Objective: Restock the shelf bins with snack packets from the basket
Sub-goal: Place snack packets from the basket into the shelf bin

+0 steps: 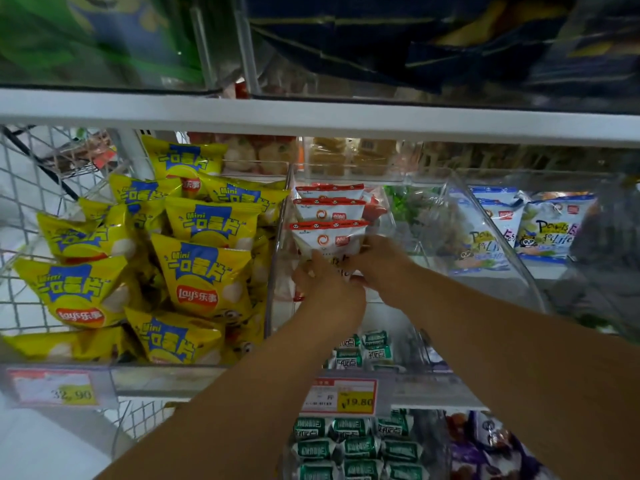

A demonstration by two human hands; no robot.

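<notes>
White-and-red snack packets [329, 206] stand one behind another in a clear plastic bin [280, 282] on the middle shelf. The row runs from near to far, and each packet's red sealed top edge lies left to right. The nearest packet [327, 239] is the one being handled. It stands upright, leaning slightly back against the row, with its lower half between the two hands.

Both hands reach in from the near side, so the packet is directly ahead of them and a little above. The left hand [325, 282] is at the packet's lower left corner, its fingers curled round the bottom edge. The right hand [381, 263] wraps the lower right side. Only its back shows and its fingertips are hidden behind the film, but it appears to be grasping too. The hands almost meet under the packet, and the right one reaches slightly farther into the bin.

The step looks like seating this packet at the front of the row. The bin floor near the hands is bare, so there seems to be room for more packets. To let go, the hands need only open and pull back toward the near edge without tipping the row forward.

Yellow Lay's crisp bags [204, 271] are heaped in a wire basket [20, 209] to the left. I cannot tell whether that is the basket the stock comes from. Blue-and-white packets [550, 230] fill the bin to the right. Small green packets [360, 441] lie on the shelf below, behind a price tag [341, 396].
</notes>
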